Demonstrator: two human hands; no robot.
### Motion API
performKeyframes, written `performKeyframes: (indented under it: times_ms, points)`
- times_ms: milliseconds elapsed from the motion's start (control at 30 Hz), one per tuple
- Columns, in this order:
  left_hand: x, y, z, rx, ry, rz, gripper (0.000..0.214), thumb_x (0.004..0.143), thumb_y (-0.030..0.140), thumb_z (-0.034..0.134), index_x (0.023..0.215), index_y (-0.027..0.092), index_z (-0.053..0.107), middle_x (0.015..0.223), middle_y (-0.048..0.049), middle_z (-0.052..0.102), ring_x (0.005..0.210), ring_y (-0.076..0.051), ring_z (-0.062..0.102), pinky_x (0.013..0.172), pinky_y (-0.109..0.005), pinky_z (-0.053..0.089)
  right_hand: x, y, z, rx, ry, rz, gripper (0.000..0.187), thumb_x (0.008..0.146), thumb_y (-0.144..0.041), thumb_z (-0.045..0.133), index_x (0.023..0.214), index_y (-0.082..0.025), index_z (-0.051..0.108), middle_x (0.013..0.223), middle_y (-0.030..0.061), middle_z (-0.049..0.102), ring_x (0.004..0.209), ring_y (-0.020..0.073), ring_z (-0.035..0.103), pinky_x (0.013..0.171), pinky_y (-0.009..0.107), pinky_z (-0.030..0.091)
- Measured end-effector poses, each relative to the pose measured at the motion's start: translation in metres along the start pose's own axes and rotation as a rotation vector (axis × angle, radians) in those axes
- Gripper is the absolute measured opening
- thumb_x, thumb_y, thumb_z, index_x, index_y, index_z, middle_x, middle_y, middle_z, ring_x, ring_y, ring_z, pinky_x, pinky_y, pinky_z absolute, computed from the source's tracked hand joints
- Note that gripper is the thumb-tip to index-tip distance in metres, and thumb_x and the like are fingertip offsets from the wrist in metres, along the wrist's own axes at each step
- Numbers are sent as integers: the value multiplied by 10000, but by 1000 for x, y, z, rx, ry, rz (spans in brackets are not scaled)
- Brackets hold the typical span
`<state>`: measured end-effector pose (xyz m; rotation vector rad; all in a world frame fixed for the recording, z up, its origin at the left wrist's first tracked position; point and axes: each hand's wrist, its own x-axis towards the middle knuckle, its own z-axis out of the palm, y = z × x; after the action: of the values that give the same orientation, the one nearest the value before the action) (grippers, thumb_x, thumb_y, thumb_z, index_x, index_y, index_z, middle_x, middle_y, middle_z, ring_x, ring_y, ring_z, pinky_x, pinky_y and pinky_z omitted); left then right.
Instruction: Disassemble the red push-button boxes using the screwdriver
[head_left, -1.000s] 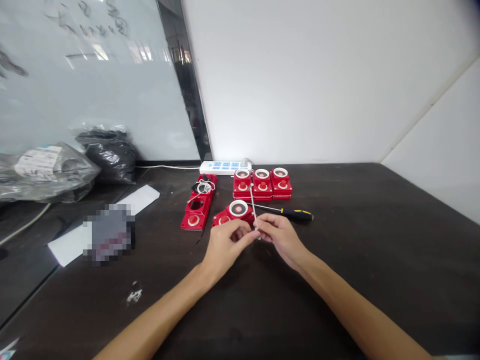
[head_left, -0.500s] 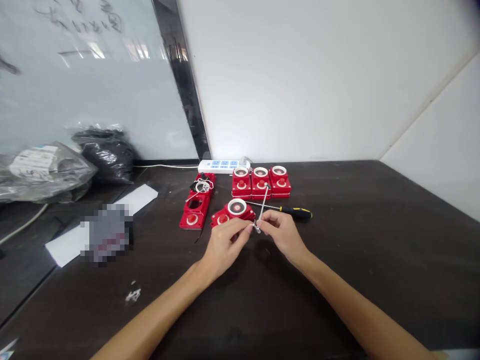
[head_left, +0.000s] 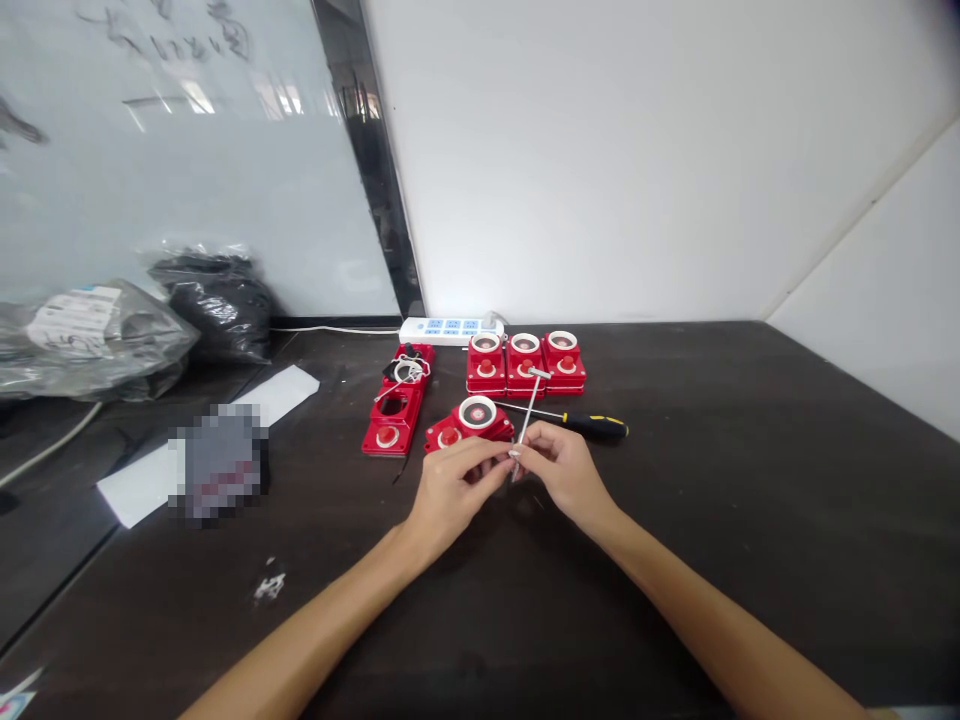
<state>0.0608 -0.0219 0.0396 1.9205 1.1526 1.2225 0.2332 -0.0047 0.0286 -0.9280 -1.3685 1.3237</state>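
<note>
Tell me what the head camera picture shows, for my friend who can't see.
A person's left hand and right hand pinch the lower end of a thin metal rod above a dark table. Just behind it lie a red button box, a row of three more boxes and a screwdriver.

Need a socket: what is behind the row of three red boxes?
A white power strip lies behind the red boxes, against the wall. The leftmost box covers its right end, so what is plugged there cannot be told.
</note>
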Motion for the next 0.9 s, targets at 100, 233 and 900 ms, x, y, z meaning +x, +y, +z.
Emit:
performKeyframes:
  times_ms: [100, 233, 900]
  points:
    - [-2, -1, 1, -10, 38, -21, 157, 816, 303, 719, 948, 245, 782, 774, -36, 740, 617, -154, 600, 631, -255, 458, -1, 0, 1, -10, 1, 1, 211, 800, -352, 700, 726, -189, 589, 627, -15, 632, 567, 135, 606, 590, 273, 477]
    - [-2, -1, 1, -10, 54, -50, 116, 843, 294, 690, 871, 233, 784, 781, -35, 745, 615, -146, 602, 624, -249, 457, -2, -1, 1, -44, 14, -16, 202, 817, -344, 681, 730, -189, 586, 618, -8, 631, 577, 142, 606, 615, 284, 480]
    - [3, -2, 11, -564, 65, -408, 253, 662, 279, 842, 856, 149, 745, 774, -51, 751, 696, -172, 705, 675, -286, 602, -3, 1, 4, -231, 58, -153, 154, 884, -327, 616, 801, -199, 595, 768, 15, 646, 727, 169, 635, 714, 304, 511]
